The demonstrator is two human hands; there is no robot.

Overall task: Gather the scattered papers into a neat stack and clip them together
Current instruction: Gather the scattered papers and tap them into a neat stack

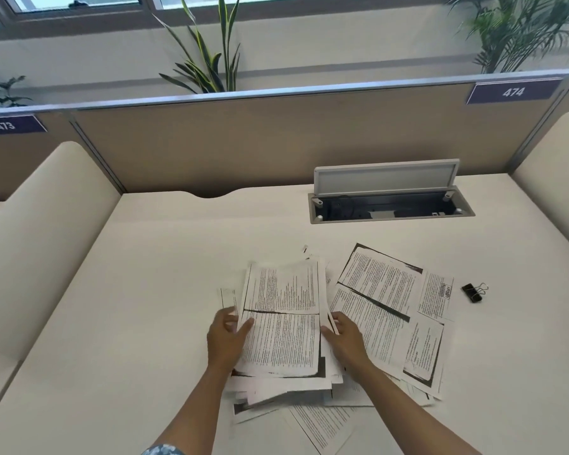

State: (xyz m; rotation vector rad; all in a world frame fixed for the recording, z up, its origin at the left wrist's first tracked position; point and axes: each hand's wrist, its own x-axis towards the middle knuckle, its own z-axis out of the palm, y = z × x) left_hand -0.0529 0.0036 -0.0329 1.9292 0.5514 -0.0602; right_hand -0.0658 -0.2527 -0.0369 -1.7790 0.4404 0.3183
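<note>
A loose pile of photocopied papers (281,310) lies in the middle of the cream desk (145,290), its sheets fanned out of line. My left hand (225,338) grips the pile's left edge, thumb on top. My right hand (344,336) holds the right edge the same way. More printed sheets (380,290) lie spread flat to the right, and others (322,425) stick out from under the pile toward me. A black binder clip (473,292) rests alone on the desk, right of the sheets, apart from both hands.
An open cable tray (391,210) with its raised grey lid is set into the desk at the back right. A beige partition (243,142) closes the far edge, with plants behind it. Rounded side dividers (40,231) stand left and right.
</note>
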